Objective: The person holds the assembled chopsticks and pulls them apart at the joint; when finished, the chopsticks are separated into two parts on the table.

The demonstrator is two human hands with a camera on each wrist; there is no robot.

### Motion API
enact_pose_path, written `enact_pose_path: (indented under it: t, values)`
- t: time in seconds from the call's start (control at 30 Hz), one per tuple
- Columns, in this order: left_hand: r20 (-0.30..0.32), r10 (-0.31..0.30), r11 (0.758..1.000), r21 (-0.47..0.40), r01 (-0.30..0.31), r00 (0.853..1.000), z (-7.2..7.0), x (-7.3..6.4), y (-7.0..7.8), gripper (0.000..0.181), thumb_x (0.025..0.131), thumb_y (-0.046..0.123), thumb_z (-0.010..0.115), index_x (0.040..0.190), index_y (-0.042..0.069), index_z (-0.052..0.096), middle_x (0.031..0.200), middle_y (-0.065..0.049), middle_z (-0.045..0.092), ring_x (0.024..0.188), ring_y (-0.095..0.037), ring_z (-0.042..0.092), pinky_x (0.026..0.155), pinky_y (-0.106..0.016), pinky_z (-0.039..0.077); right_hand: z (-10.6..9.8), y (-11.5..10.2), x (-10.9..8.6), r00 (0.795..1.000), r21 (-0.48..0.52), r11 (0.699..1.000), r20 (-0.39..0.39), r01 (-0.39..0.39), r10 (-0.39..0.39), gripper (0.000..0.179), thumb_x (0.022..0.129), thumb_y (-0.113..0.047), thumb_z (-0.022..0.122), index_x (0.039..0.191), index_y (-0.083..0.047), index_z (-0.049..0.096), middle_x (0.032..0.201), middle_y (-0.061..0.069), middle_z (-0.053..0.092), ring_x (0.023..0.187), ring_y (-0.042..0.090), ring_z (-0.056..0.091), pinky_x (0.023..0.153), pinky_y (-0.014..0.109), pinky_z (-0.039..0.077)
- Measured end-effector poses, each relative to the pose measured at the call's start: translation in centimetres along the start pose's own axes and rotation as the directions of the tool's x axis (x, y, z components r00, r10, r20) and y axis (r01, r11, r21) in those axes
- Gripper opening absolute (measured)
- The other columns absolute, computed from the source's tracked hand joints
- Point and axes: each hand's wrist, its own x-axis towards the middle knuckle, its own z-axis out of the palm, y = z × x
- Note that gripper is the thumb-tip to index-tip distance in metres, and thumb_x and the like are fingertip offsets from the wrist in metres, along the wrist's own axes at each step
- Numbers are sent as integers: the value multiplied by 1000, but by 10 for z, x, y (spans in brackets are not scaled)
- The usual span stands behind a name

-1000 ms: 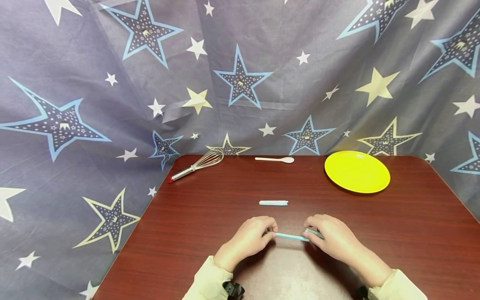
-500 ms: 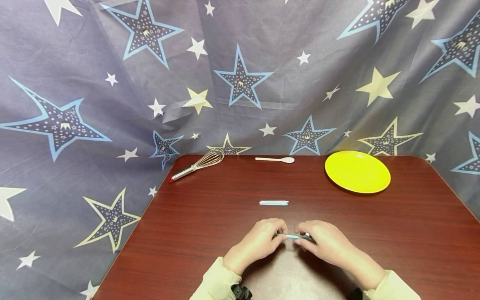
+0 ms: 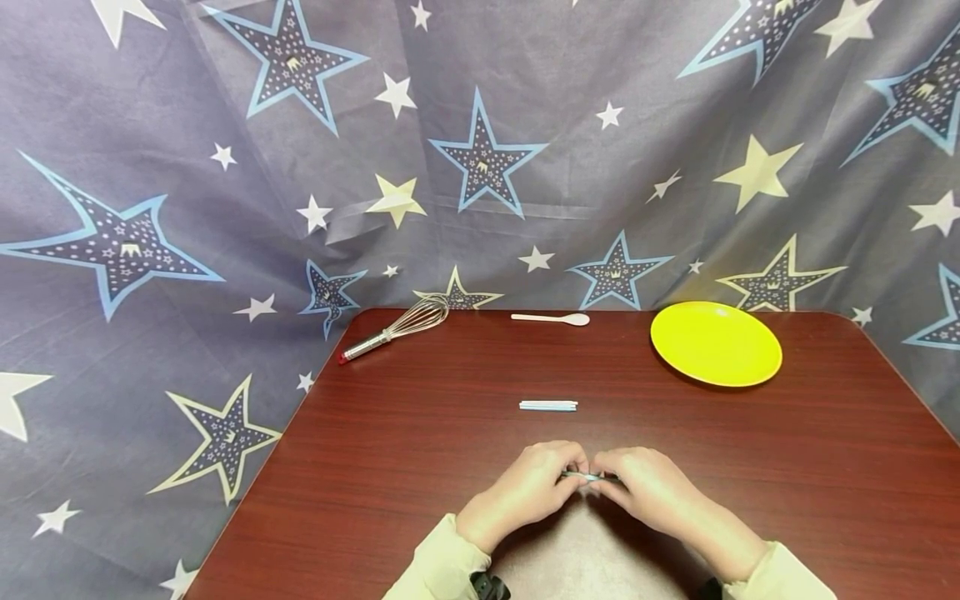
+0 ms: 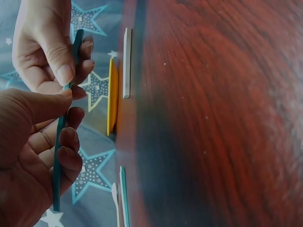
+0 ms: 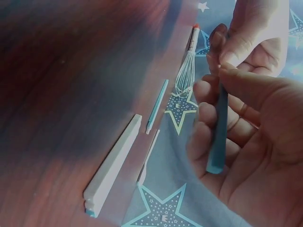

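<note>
Both hands meet over the table near its front, pinching one slim teal stick that looks like a chopstick (image 4: 56, 189). My left hand (image 3: 528, 487) has thumb and fingertips on it close to the middle. Right beside those fingers, my right hand (image 3: 652, 487) pinches it too, and its squared end shows along the right palm in the right wrist view. Whether the stick has a joint under the fingertips is hidden. A pale stick with a blue end (image 5: 113, 163) lies near the right hand, out of sight in the head view. Farther back lies a small bunch of white and blue sticks (image 3: 549, 407).
Along the far edge of the table (image 3: 375, 467) lie a whisk (image 3: 397, 329) at the left, a white spoon (image 3: 551, 319) in the middle and a yellow plate (image 3: 716, 344) at the right. A star-patterned cloth (image 3: 480, 242) hangs directly behind that edge.
My hands have come together along the teal chopstick, the left moving right and the right shifting slightly left. Its exposed length between them has shrunk to almost nothing. Everything else stays put.
</note>
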Motion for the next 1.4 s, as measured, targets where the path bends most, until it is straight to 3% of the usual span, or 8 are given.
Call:
enact_pose_path:
  t: [0.4, 0.53, 0.83, 1.03, 1.4]
  values:
    - [-11, -30, 988, 149, 31, 999, -1, -3, -2, 7, 91, 29, 67, 90, 23, 65, 81, 15, 61, 70, 3, 54, 62, -19, 45, -3, 5, -2, 1000, -11, 1000, -7, 24, -24, 24, 82, -12, 76, 75, -24, 57, 70, -20, 50, 62, -1, 42, 56, 22, 40]
    - [-13, -6, 986, 168, 8, 1000, 0, -3, -3, 7, 93, 29, 64, 91, 23, 67, 77, 16, 59, 66, 4, 49, 59, -18, 42, -4, 6, -1, 1000, -8, 1000, -9, 14, -14, 22, 84, -13, 75, 76, -24, 58, 71, -20, 51, 62, -2, 43, 57, 23, 41]
    - [-23, 55, 973, 226, -48, 998, 2, -2, -2, 12, 97, 29, 60, 93, 23, 70, 79, 16, 60, 71, 3, 54, 63, -19, 47, -3, 4, -1, 1000, -27, 1000, 14, 17, -17, 20, 90, -16, 68, 76, -23, 56, 66, -20, 44, 60, 0, 41, 56, 24, 39]
    - [4, 55, 976, 211, -55, 998, 2, 0, 0, 16, 97, 28, 58, 84, 21, 61, 66, 15, 48, 59, 1, 45, 54, -18, 40, -2, 3, -3, 1000, -74, 997, 17, -1, 2, 24, 91, -19, 66, 74, -25, 51, 62, -19, 37, 56, 1, 38, 51, 24, 35]
    - [57, 37, 980, 194, -48, 998, -1, 1, 3, 16, 96, 25, 60, 81, 20, 63, 63, 15, 46, 58, 2, 43, 52, -17, 38, -3, 0, -3, 1000, -118, 993, 9, 12, -11, 29, 89, -20, 69, 70, -25, 47, 60, -18, 36, 54, 2, 37, 49, 25, 34]
